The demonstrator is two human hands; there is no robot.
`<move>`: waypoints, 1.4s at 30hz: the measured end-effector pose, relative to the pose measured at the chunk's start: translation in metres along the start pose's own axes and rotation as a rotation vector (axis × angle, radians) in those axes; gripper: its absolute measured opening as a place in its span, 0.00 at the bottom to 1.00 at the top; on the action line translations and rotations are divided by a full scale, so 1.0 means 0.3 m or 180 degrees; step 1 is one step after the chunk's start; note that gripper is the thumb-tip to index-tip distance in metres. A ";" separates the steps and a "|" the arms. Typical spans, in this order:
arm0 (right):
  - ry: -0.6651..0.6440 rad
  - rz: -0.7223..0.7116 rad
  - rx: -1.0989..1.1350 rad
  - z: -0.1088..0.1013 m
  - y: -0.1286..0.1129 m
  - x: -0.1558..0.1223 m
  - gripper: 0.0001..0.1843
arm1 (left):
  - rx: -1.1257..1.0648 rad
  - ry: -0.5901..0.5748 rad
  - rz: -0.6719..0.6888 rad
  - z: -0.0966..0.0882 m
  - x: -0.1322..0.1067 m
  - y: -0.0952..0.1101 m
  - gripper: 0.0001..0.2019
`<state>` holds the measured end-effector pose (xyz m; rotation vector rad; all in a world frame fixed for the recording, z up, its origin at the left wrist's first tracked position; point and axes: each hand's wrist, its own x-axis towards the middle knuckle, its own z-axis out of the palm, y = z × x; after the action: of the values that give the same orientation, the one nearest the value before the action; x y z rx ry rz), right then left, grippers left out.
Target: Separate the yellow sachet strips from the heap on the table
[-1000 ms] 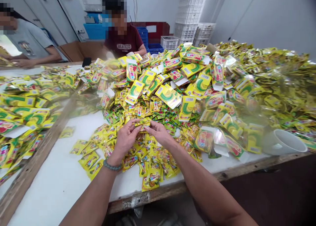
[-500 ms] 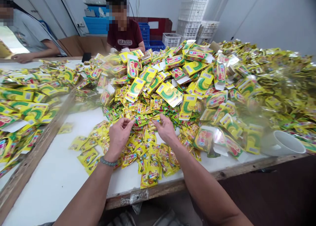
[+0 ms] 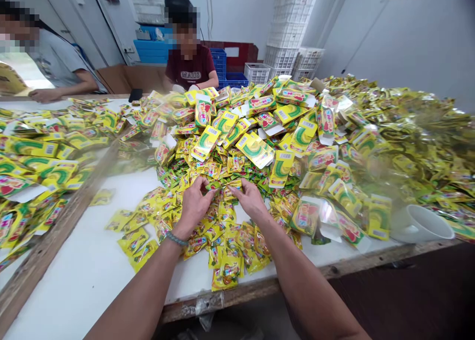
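My left hand (image 3: 195, 205) and my right hand (image 3: 250, 198) are close together over a heap of small yellow sachets (image 3: 222, 231) on a white table (image 3: 85, 270). Both hands pinch small green-and-yellow sachets (image 3: 223, 185) from the pile, fingers curled round them. A beaded bracelet is on my left wrist. Behind the hands rises a big pile of flat yellow-green cartons (image 3: 256, 149).
A white bowl (image 3: 421, 223) sits near the table's right front edge. A wooden strip (image 3: 55, 241) runs along the left with more packets beyond it. Two other people work at the far side. White and blue crates (image 3: 282, 33) stand at the back.
My hands first held sachets together, then parted and opened over the pile half a second ago. Now they have closed in again on sachets a little farther away.
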<state>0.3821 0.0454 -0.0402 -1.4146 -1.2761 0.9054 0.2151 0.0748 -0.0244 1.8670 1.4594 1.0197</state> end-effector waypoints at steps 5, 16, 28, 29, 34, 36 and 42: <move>-0.0426 -0.0125 0.0937 0.005 -0.034 -0.014 0.16 | -0.2219 -0.0824 -0.1085 -0.043 -0.032 0.030 0.22; -0.0574 -0.0540 -0.0494 0.015 -0.088 -0.071 0.06 | -0.2078 0.0004 -0.1340 -0.006 -0.054 0.014 0.20; -0.0352 -0.0056 0.0140 0.048 -0.046 -0.049 0.10 | -0.1262 -0.0233 -0.0462 -0.028 -0.061 0.026 0.11; -0.0286 -0.0080 0.0131 0.050 -0.045 -0.050 0.10 | -0.1355 -0.0323 -0.0515 -0.029 -0.058 0.027 0.12; -0.0121 -0.0067 0.0711 0.037 -0.051 -0.039 0.12 | -0.1124 -0.0879 -0.0566 -0.081 0.037 0.058 0.16; 0.0015 -0.0086 0.0625 0.030 -0.059 -0.036 0.12 | -0.0444 -0.0344 -0.0339 -0.107 0.121 0.088 0.17; 0.0004 -0.0058 0.0057 0.031 -0.076 -0.046 0.11 | 0.1589 0.0545 0.0629 -0.068 0.380 0.173 0.35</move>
<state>0.3653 0.0326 -0.0213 -1.3875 -1.2750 0.9015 0.2403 0.1712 0.0541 2.3602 1.7812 0.9873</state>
